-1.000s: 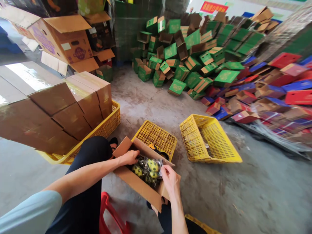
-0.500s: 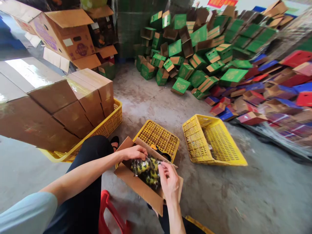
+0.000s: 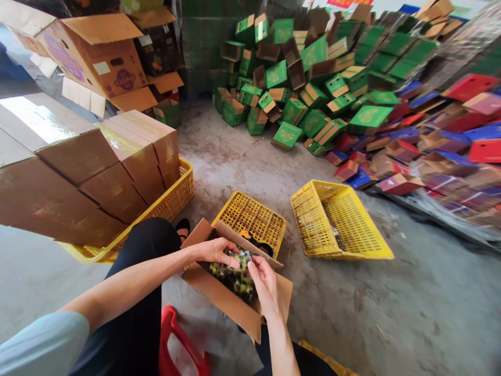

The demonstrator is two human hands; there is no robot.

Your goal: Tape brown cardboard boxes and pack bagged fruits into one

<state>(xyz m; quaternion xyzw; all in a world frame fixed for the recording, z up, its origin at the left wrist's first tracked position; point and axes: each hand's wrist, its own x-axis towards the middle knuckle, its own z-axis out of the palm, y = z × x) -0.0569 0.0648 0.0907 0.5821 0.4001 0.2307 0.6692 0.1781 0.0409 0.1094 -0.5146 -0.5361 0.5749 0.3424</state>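
Your right hand (image 3: 266,282) pinches the right edge of a clear bag (image 3: 243,256) of yellow-green, dark-spotted pieces between thumb and fingers; your left hand (image 3: 217,251) bends over the bag's left side, though whether it squeezes, I cannot tell. Holding both sides probably keeps the slick film steady. The bag sits in the mouth of the open carton (image 3: 223,298), its long flaps spread, likely to leave your hands room. That carton lies between your legs, seemingly for easy reach. Just beyond, an orange-and-black object (image 3: 255,241) rests by a yellow crate (image 3: 250,213), perhaps kept handy. Left, taped cartons (image 3: 143,143) stand packed in a long yellow basket (image 3: 180,190), presumably so they stay upright.
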